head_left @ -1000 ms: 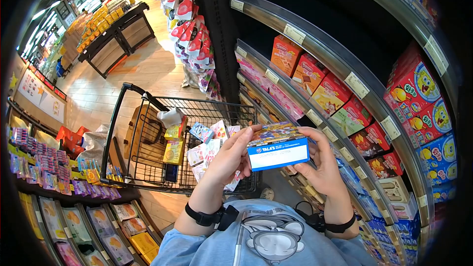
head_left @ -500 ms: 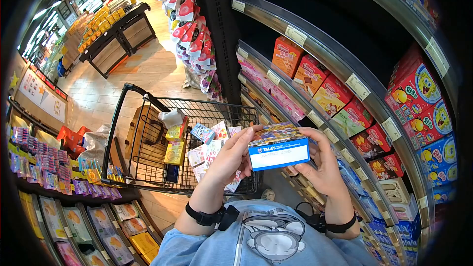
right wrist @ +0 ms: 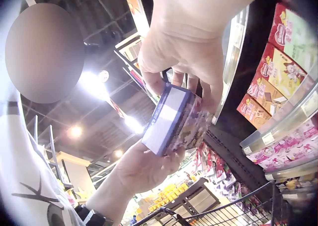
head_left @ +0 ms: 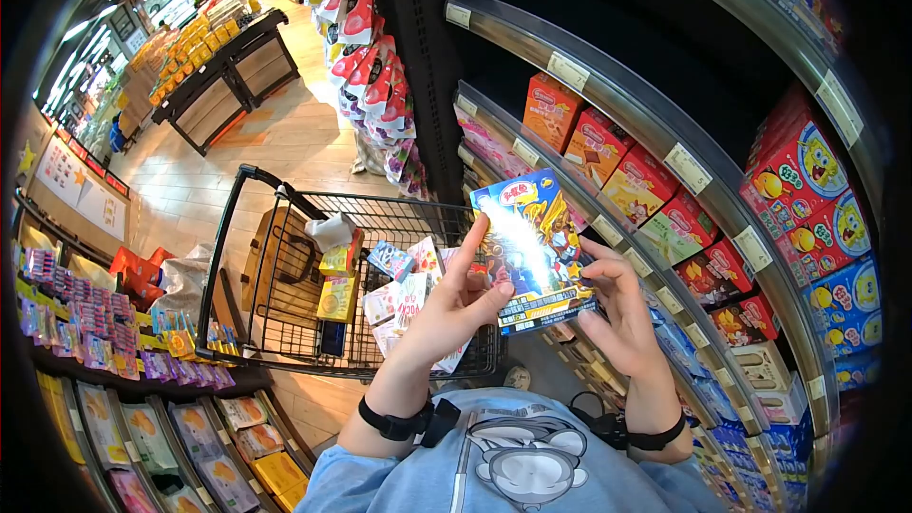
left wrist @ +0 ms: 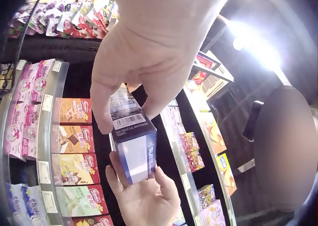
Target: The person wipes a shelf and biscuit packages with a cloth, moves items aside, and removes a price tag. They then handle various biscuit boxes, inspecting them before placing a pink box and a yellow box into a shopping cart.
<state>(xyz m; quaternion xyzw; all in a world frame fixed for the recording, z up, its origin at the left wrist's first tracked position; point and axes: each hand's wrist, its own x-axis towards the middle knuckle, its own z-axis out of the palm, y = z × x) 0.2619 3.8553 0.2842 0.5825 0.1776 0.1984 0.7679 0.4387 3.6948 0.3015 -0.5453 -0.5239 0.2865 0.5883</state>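
A blue snack box [head_left: 537, 256] with a colourful cartoon front is held up between both hands, its broad face towards the head camera and a bright glare across it. My left hand [head_left: 456, 309] grips its left side, thumb on the front near the lower corner. At the opposite side, my right hand [head_left: 619, 318] holds the right edge between thumb and fingers. The left wrist view shows the box's narrow white-and-blue panel [left wrist: 139, 156] and a dark end with a barcode. In the right wrist view, fingers of both hands lie around the box [right wrist: 171, 119].
A black wire shopping cart [head_left: 380, 199] holding several snack boxes stands to the front left. Shelves with red wafer boxes [head_left: 635, 180] rise on the right. Hanging snack bags [head_left: 366, 57] line the shelf end. Low racks of packets [head_left: 81, 304] are at the left.
The box has been tipped up, from its narrow white panel facing the head camera to its broad printed front. Both hands have shifted their hold along its sides. The cart has stayed put.
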